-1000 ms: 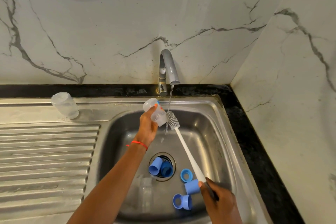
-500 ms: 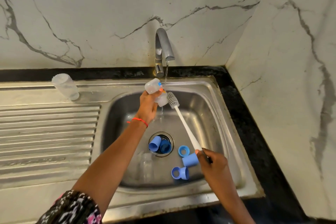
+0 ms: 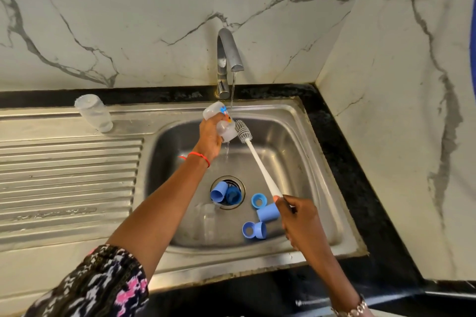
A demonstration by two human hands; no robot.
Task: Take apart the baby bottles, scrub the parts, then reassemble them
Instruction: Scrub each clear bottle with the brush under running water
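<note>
Bottle (image 3: 221, 123), clear plastic with a small coloured print, is held by the left hand (image 3: 210, 136) over the far part of the sink (image 3: 296, 121), just under the thin water stream (image 3: 232, 90) from the tap (image 3: 226, 59). Its long axis is tilted, with the closed bottom up and to the far left and the open mouth down and to the right. The left hand's fingers are curled round the bottle body. The right hand (image 3: 300, 221) grips the near end of the long white brush (image 3: 257, 162), whose grey bristle head (image 3: 242, 131) lies just beside the bottle mouth, at its right; whether it touches the rim I cannot tell. The brush handle runs from near right up to far left, so it is almost in line with the mouth, and I judge the next move needs only a short push along this axis to enter the bottle. In the sink basin lie blue caps and rings: two pieces (image 3: 226, 193) on the drain and three (image 3: 260, 213) just right of it. A clear part (image 3: 206, 219) also seems to lie left of them, but it is hard to see. A second clear bottle (image 3: 94, 113) stands upside down on the draining board (image 3: 64, 175), well apart at the far left.
</note>
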